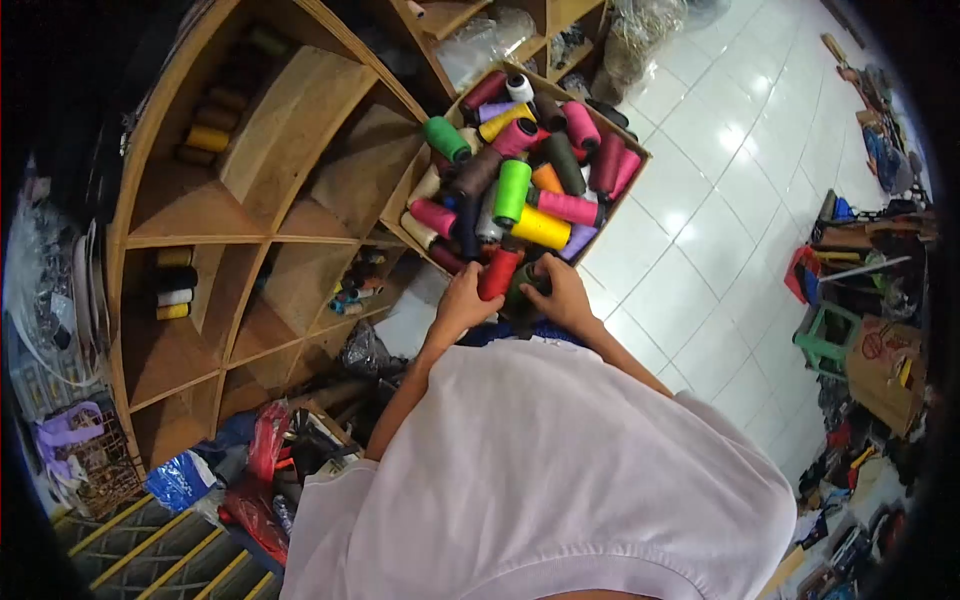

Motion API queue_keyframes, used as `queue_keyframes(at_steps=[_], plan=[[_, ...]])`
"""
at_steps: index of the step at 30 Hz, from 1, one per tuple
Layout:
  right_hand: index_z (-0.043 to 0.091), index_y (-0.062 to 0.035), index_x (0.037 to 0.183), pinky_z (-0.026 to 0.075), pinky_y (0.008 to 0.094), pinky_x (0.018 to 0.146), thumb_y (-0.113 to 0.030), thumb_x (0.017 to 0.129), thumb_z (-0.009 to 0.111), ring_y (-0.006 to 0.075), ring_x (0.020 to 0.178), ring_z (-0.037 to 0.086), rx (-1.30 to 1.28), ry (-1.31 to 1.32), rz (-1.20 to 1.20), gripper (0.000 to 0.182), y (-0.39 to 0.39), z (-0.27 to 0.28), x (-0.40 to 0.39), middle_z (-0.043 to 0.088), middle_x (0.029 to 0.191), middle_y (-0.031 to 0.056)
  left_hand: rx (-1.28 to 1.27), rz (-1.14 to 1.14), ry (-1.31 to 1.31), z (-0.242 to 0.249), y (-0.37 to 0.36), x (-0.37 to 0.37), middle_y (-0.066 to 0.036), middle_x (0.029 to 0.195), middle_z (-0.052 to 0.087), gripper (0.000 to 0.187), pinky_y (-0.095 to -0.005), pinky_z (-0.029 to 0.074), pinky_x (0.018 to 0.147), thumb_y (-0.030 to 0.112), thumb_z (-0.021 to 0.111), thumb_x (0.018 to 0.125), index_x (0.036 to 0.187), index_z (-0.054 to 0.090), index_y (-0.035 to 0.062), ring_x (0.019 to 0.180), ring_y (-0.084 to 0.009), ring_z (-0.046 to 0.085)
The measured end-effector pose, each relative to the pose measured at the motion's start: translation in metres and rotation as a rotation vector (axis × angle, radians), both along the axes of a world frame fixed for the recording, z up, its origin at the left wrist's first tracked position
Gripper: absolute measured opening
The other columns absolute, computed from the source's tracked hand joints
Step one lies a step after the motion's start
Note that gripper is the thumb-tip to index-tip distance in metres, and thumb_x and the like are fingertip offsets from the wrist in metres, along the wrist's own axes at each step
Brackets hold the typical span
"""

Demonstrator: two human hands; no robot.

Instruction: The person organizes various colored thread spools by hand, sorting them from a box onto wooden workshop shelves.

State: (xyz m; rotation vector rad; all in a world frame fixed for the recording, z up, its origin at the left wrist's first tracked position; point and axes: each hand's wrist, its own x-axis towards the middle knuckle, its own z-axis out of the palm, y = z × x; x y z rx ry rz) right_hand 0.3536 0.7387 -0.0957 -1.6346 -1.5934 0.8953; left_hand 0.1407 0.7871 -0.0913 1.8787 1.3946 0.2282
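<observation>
My left hand (464, 306) is closed around a red thread spool (498, 273) at the near edge of a cardboard box (402, 192). Beside it, my right hand (562, 298) grips a dark green thread spool (519, 291), partly covered by the fingers. The box is heaped with thread spools lying at many angles. Among them are a bright green spool (512, 190), a yellow spool (541, 228), a pink spool (570, 207) and a white spool (519, 88). Both held spools are just in front of this heap, close to my shirt.
To the left stands a wooden cubby shelf (190, 240), with a few yellow spools (207, 138) in one compartment. White floor tiles (690, 240) extend on the right. Farther right are a green stool (828, 340) and a carton (885, 370). Plastic-wrapped items (265, 470) lie at lower left.
</observation>
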Motion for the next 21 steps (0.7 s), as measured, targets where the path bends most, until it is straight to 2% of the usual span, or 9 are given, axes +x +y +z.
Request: queue_keyframes(at_steps=[4,7,9,12,14,16,17,18,21], plan=[[0.048,-0.0034,0.094,0.049,0.0414,0.071,-0.02,0.075,0.079,0.0361,0.083,0.06,0.011,0.027,0.017,0.04,0.007,0.003,0.003,0.058,0.086,0.0158,-0.075,0.01,0.008,-0.005,0.001,-0.004,-0.023,0.102,0.063,0.058,-0.0474,0.048,0.084,0.033,0.079,0.064,0.104,0.053,0.0012,0.099,-0.0406,0.061],[0.047,-0.0031,0.1,0.049,0.0407,0.074,-0.018,0.075,0.079,0.0364,0.086,0.061,0.049,0.088,-0.004,0.043,0.014,0.0,0.0,0.059,0.089,0.0165,-0.04,-0.007,-0.003,-0.019,-0.009,-0.01,-0.02,0.108,0.063,0.066,-0.0407,0.051,0.081,0.032,0.084,0.067,0.114,0.052,-0.0011,0.091,-0.0312,0.066],[0.045,-0.0027,0.112,0.051,0.0407,0.079,-0.019,0.075,0.081,0.0361,0.092,0.063,0.089,0.201,-0.077,0.053,0.018,0.003,-0.002,0.062,0.095,0.0179,-0.225,0.072,-0.275,-0.021,-0.013,-0.013,-0.014,0.112,0.063,0.07,-0.0348,0.051,0.079,0.033,0.084,0.071,0.122,0.051,-0.0005,0.092,-0.023,0.064],[0.048,-0.0017,0.122,0.053,0.0357,0.083,-0.025,0.074,0.084,0.0256,0.096,0.066,-0.084,0.376,-0.101,0.065,0.024,0.004,-0.002,0.066,0.104,0.0152,-0.394,0.104,-0.565,-0.002,-0.01,-0.012,-0.007,0.113,0.064,0.073,-0.0312,0.05,0.083,0.031,0.084,0.072,0.131,0.052,0.0018,0.094,-0.0159,0.06],[0.063,0.0001,0.115,0.053,0.0311,0.082,-0.033,0.074,0.084,0.0183,0.091,0.067,-0.051,0.364,-0.087,0.057,0.033,-0.003,-0.002,0.069,0.104,0.0112,-0.597,0.142,-0.441,0.008,-0.007,-0.017,-0.006,0.112,0.064,0.072,-0.0295,0.05,0.081,0.029,0.085,0.072,0.131,0.053,0.0034,0.092,-0.0143,0.061],[0.067,-0.0001,0.111,0.052,0.0295,0.078,-0.035,0.075,0.084,0.0144,0.088,0.065,-0.14,0.4,-0.098,0.053,0.038,-0.006,-0.001,0.069,0.101,0.0097,-0.574,0.123,-0.577,0.01,-0.008,-0.019,-0.007,0.114,0.064,0.08,-0.0294,0.051,0.079,0.027,0.086,0.07,0.137,0.048,0.0042,0.091,-0.0153,0.062],[0.067,0.001,0.106,0.048,0.0275,0.082,-0.024,0.081,0.08,0.0121,0.09,0.062,-0.234,0.466,-0.11,0.037,0.039,0.005,-0.001,0.068,0.096,0.0032,-0.554,0.111,-0.595,0.003,-0.009,-0.021,-0.007,0.116,0.063,0.083,-0.0295,0.051,0.08,0.027,0.087,0.069,0.139,0.046,0.0049,0.094,-0.0158,0.062],[0.067,0.001,0.106,0.048,0.0275,0.082,-0.024,0.081,0.08,0.0121,0.09,0.062,-0.225,0.463,-0.114,0.037,0.039,0.009,-0.001,0.068,0.096,0.0032,-0.537,0.101,-0.614,0.006,-0.009,-0.022,-0.007,0.118,0.062,0.086,-0.0295,0.051,0.082,0.026,0.087,0.069,0.141,0.044,0.0056,0.097,-0.0162,0.062],[0.068,-0.002,0.111,0.047,0.0263,0.079,-0.03,0.084,0.076,0.0114,0.086,0.061,-0.346,0.835,-0.158,0.04,0.038,0.03,-0.002,0.067,0.096,0.0021,-0.648,0.081,-0.681,0.022,-0.013,-0.031,-0.007,0.123,0.059,0.088,-0.0331,0.049,0.091,0.025,0.086,0.071,0.145,0.04,0.0075,0.108,-0.018,0.059]])
